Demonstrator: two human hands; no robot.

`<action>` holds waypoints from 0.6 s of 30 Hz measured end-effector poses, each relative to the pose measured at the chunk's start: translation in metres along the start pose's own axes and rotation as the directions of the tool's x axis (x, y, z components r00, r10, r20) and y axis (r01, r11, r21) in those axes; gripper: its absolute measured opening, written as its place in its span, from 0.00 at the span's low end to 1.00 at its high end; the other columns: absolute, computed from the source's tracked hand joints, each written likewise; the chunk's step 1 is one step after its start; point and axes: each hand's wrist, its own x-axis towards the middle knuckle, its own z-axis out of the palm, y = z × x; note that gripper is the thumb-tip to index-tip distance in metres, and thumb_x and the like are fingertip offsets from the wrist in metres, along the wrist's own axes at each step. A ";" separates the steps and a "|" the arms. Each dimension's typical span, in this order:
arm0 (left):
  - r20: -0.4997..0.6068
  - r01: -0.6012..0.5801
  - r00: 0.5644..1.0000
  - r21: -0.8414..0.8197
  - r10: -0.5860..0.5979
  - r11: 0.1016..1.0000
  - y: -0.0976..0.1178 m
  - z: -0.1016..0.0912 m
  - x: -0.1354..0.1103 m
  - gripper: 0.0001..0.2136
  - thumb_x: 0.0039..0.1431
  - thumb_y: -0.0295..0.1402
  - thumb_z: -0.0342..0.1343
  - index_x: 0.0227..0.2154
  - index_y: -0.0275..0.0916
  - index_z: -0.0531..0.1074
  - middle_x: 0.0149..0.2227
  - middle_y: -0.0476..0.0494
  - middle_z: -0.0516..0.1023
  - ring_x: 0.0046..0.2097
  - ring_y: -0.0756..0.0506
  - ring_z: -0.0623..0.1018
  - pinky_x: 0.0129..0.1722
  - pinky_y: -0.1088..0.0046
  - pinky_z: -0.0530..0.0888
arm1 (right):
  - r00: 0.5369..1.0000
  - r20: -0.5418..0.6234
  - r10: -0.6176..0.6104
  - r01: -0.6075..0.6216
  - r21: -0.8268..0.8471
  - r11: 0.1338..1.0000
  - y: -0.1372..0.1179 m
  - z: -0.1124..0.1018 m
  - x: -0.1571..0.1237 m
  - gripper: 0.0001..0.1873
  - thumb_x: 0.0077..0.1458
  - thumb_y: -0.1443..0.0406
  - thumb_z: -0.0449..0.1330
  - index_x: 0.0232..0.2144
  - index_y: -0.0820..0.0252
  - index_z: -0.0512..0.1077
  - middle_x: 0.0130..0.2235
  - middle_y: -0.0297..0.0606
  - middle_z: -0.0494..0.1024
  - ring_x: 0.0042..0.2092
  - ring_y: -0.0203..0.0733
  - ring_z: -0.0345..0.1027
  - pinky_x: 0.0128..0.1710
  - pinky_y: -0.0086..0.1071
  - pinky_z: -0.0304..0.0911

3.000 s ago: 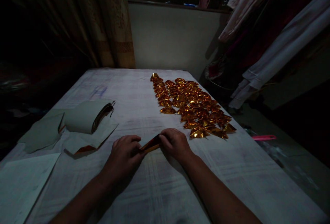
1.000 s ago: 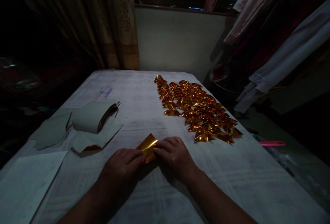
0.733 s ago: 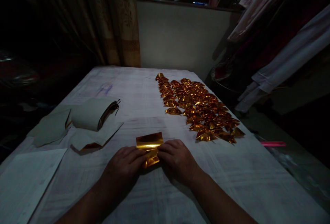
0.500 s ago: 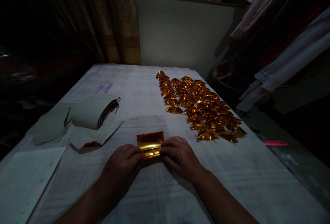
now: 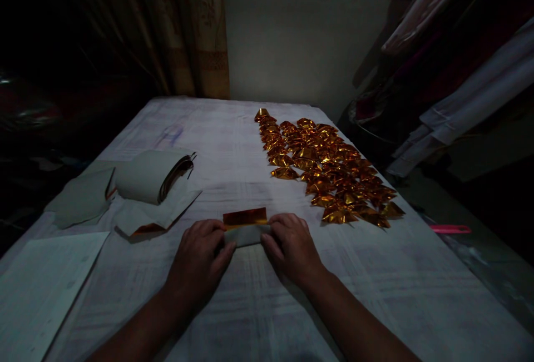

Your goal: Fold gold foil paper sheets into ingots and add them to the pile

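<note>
A sheet of gold foil paper [image 5: 246,217] lies on the cloth-covered table in front of me, its near edge folded up so that a pale grey backing strip faces me. My left hand [image 5: 204,251] pinches the left end of that fold between thumb and fingers. At the right end, my right hand [image 5: 291,245] grips the fold the same way. Beyond and to the right spreads a pile of folded gold foil pieces [image 5: 334,170], several of them overlapping.
On the left lie a curled stack of grey-backed foil paper [image 5: 142,177], a loose sheet [image 5: 85,198] and another with its gold underside showing [image 5: 150,220]. A white paper [image 5: 45,289] covers the near left. Hanging clothes [image 5: 467,95] flank the table's right side.
The near edge of the foil paper has been turned up and away from me, so its grey back now shows where gold did. Both hands stay at its ends.
</note>
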 end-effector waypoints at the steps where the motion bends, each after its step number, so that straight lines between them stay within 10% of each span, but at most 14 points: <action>1: -0.009 0.001 1.000 -0.002 -0.001 1.000 0.000 0.000 0.000 0.10 0.62 0.37 0.57 0.26 0.40 0.71 0.42 0.41 0.78 0.46 0.37 0.75 0.47 0.55 0.71 | 1.000 -0.005 0.007 -0.007 -0.014 1.000 -0.001 0.001 0.000 0.05 0.59 0.67 0.61 0.30 0.56 0.71 0.39 0.40 0.78 0.44 0.48 0.68 0.43 0.41 0.59; 13: -0.023 0.011 1.000 0.019 -0.010 1.000 0.000 0.003 -0.001 0.10 0.61 0.36 0.56 0.26 0.41 0.66 0.44 0.41 0.76 0.49 0.37 0.73 0.48 0.55 0.70 | 0.997 -0.014 0.081 -0.082 -0.095 0.992 -0.007 0.002 0.001 0.08 0.58 0.65 0.62 0.28 0.56 0.66 0.36 0.38 0.75 0.41 0.48 0.66 0.42 0.40 0.55; 18: -0.092 0.006 0.996 0.035 -0.003 0.999 -0.003 0.008 -0.005 0.09 0.63 0.36 0.55 0.45 0.41 0.70 0.51 0.38 0.73 0.53 0.37 0.72 0.51 0.53 0.70 | 0.994 -0.070 0.090 -0.094 -0.070 0.993 -0.006 0.006 -0.002 0.10 0.58 0.65 0.61 0.42 0.57 0.68 0.40 0.40 0.75 0.43 0.49 0.66 0.44 0.40 0.56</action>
